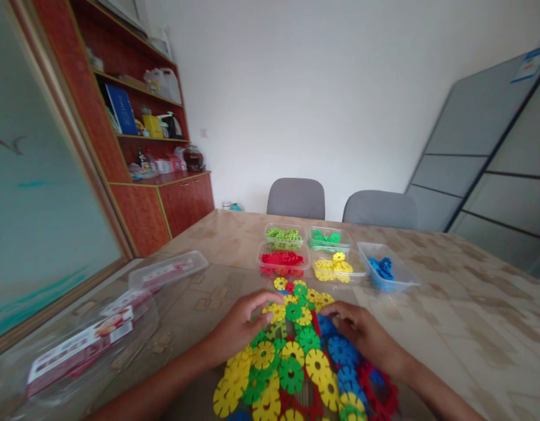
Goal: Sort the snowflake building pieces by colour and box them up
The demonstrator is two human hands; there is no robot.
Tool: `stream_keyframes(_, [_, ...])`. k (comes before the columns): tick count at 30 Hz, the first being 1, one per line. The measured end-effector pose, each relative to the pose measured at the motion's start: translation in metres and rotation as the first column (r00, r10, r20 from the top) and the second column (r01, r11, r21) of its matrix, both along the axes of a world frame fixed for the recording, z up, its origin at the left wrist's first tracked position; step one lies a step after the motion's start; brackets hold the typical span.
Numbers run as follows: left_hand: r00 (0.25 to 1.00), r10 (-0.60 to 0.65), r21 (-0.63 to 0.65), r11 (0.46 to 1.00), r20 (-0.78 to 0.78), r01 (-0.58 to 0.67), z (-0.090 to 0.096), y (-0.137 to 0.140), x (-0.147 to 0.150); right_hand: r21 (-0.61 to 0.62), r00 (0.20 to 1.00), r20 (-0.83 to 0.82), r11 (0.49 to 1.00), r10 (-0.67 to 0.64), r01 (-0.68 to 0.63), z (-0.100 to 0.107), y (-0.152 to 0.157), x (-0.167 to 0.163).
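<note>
Slotted plastic discs, in the head view, lay massed on the table between the hands, nearer the wearer than the clear tubs. The left hand reached over yellow and green discs; the right hand curled beside blue ones. The hands stood apart; whether either pinched a disc could not be told. Good handling probably called for light fingertips, one hand steadying neighbouring discs, and even pressure, since slotted edges might slip.
</note>
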State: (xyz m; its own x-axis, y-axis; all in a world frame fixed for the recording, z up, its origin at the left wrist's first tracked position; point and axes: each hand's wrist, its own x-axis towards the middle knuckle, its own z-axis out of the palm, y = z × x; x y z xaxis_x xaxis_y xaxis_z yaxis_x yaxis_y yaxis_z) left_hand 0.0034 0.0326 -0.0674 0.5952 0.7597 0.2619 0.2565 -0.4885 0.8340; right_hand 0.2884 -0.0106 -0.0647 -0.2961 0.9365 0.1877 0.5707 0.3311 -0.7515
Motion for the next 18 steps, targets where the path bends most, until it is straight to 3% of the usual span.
stream_keyframes(4, [0.968,0.127,0.161,0.983,-0.216,-0.093,-0.007,0.012,-0.007,0.108,0.988,0.096,0.988,-0.119,0.108,-0.005,0.016,0.008])
stream_keyframes(8, [0.958,0.022,0.264,0.963,-0.284,0.056,-0.01,0.013,-0.004,0.184,0.959,0.232,0.976,-0.161,0.119,-0.012,0.036,0.007])
stream_keyframes(11, [0.947,-0.029,0.285,0.95,-0.321,0.126,-0.011,0.012,-0.002,0.163,0.957,0.247,0.98,-0.155,0.117,-0.016,0.048,0.003])
stream_keyframes(18, [0.956,0.018,0.261,0.963,-0.294,0.063,-0.004,0.012,-0.006,0.107,0.961,0.23,0.985,-0.155,0.133,-0.017,0.053,0.012])
